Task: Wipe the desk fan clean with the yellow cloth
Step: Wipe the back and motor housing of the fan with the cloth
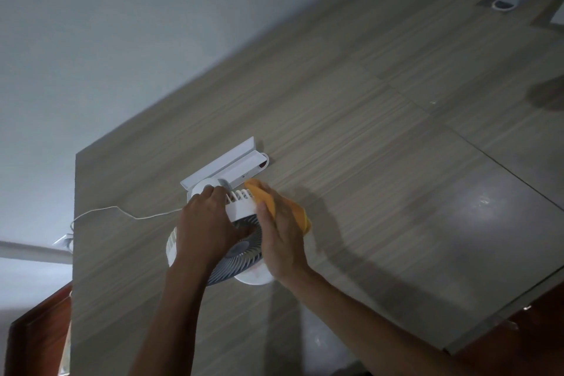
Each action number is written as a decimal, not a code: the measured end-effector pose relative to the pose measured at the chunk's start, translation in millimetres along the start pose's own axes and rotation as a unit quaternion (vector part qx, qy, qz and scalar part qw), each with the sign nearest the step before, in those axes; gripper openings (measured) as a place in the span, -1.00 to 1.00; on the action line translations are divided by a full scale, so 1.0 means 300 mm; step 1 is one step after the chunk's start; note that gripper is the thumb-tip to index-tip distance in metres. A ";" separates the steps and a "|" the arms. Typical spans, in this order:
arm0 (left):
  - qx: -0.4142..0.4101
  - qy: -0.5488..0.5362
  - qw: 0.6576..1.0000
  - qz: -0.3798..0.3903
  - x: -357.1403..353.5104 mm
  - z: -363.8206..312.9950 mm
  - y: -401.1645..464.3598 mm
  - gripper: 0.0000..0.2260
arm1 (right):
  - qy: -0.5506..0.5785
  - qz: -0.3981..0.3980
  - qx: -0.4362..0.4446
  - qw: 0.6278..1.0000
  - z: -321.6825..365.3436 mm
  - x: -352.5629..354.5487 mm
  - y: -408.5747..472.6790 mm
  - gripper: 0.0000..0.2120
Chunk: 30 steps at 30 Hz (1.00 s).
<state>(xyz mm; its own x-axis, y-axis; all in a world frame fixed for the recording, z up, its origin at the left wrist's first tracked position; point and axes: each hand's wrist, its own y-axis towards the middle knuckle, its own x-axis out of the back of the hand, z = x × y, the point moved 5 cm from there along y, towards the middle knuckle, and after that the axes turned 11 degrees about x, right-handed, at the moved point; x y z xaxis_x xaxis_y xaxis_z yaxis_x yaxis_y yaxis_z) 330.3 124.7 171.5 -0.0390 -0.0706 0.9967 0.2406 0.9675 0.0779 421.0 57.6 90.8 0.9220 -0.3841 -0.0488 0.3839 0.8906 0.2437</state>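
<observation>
Two hands on ribbed white desk fan (pixel 241 206), left hand (pixel 207 229) gripping its housing, right hand (pixel 282 241) pressing soft yellow cloth (pixel 294 210)

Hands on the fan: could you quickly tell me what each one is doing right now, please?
Left hand: grips the desk fan, steadying it.
Right hand: presses the yellow cloth against the fan's side.
</observation>
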 end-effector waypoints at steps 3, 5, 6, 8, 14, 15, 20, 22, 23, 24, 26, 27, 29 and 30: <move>-0.005 -0.014 1.000 -0.015 0.004 0.007 -0.003 -0.56 | -0.051 0.014 0.068 0.996 0.026 -0.023 -0.003 -0.54; -0.004 -0.012 1.000 -0.011 0.004 0.009 -0.005 -0.52 | -0.025 -0.002 0.099 0.995 0.031 -0.010 -0.005 -0.59; -0.004 -0.011 1.000 -0.009 0.002 0.007 -0.006 -0.49 | -0.002 -0.014 0.100 0.995 0.018 -0.002 -0.008 -0.61; 0.003 -0.005 1.000 0.001 0.003 0.000 -0.008 -0.45 | 0.057 -0.045 0.033 0.997 -0.030 0.021 -0.018 -0.67; 0.023 -0.008 1.000 0.010 0.019 0.016 -0.012 -0.39 | 0.341 -0.107 -0.455 0.816 -0.341 -0.037 -0.134 -0.47; 0.023 -0.007 1.000 0.011 0.019 0.012 -0.012 -0.38 | 0.375 -0.116 -0.477 0.786 -0.362 -0.059 -0.153 -0.46; 0.026 -0.006 1.000 0.016 0.013 0.006 -0.016 -0.39 | 0.425 -0.097 -0.567 0.699 -0.396 -0.162 -0.264 -0.50; 0.035 -0.007 0.999 0.018 0.014 0.020 -0.015 -0.41 | 0.435 -0.094 -0.569 0.692 -0.401 -0.173 -0.262 -0.50; 0.040 -0.009 0.999 0.020 0.015 0.025 -0.012 -0.41 | 0.435 -0.099 -0.564 0.694 -0.398 -0.168 -0.253 -0.51; 0.043 -0.008 0.999 0.024 0.016 0.027 -0.008 -0.40 | 0.432 -0.105 -0.557 0.701 -0.398 -0.159 -0.241 -0.52; 0.045 0.003 0.998 0.034 0.015 0.024 0.002 -0.38 | 0.433 -0.127 -0.534 0.715 -0.386 -0.136 -0.209 -0.50; 0.044 0.005 0.998 0.039 0.012 0.022 0.007 -0.38 | 0.437 -0.137 -0.516 0.724 -0.372 -0.123 -0.189 -0.47; 0.042 0.007 0.998 0.039 0.008 0.020 0.012 -0.38 | 0.437 -0.149 -0.473 0.750 -0.339 -0.091 -0.148 -0.47; 0.043 0.012 0.998 0.039 0.006 0.022 0.012 -0.38 | 0.425 -0.152 -0.446 0.773 -0.327 -0.073 -0.127 -0.51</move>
<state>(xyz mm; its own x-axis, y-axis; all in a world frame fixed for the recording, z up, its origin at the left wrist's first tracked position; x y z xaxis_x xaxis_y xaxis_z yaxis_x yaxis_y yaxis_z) 324.6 129.6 173.4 0.0001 0.0012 1.0000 0.1584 0.9874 -0.0012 391.0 55.9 -12.5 0.3367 -0.6467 -0.6844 0.1217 0.7506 -0.6494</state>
